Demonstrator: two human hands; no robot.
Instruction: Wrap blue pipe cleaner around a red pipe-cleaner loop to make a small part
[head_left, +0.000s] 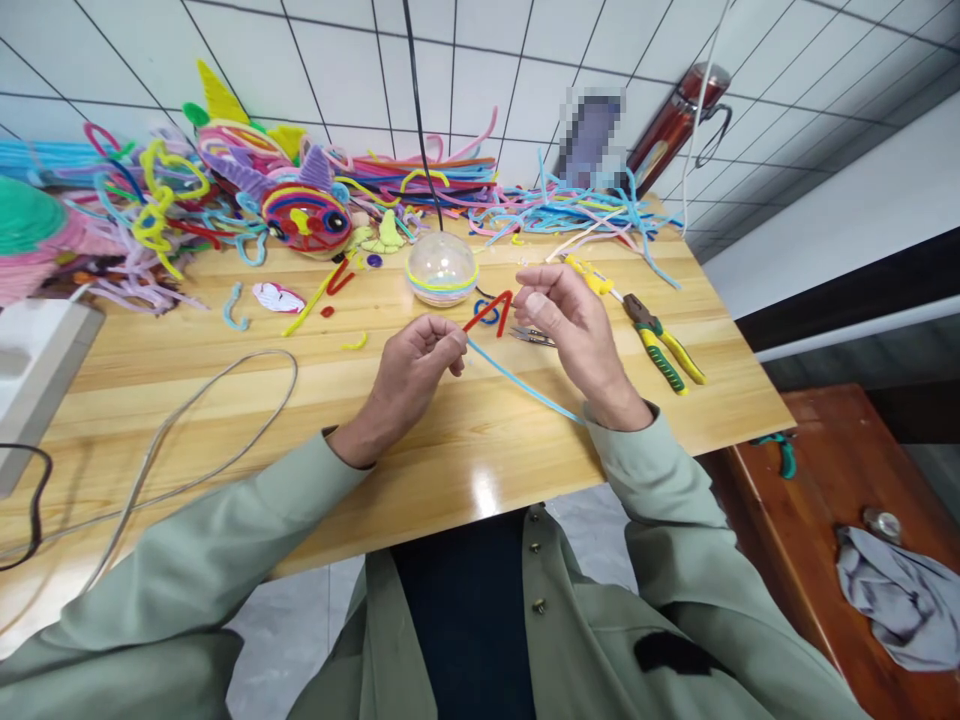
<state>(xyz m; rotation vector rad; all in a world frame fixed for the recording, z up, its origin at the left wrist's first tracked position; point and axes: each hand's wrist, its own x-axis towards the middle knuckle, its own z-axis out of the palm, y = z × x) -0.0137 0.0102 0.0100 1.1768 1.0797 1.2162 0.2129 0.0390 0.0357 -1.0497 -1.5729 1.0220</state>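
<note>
A big wooden table (225, 400) fills most of the view, and along its far edge lies a huge heap of pipe cleaners (225, 190) in pink, blue, yellow and purple. Closer in sits a clear plastic ball (442, 268) with bright bands round it, and off to the right lie pliers with yellow and green handles (664, 345). Small silver snips (534, 336) rest on the table just under the right hand. The left hand (409, 375) is curled shut, pinching one end of a light blue pipe cleaner (525, 385) — the long tail of it runs down and to the right, under the right wrist. The right hand (570, 325) is held higher, its fingers pinched close together, and a bent red pipe cleaner (491, 310) shaped like an upside-down V sits between the two hands; it looks held at the right fingertips, but I cannot tell for sure. To do this bit well, I think both pinches should stay tight and near each other — the fuzzy wire bends easily, so small slow twists would keep the shape neat and stop the long blue tail from swinging about.
</note>
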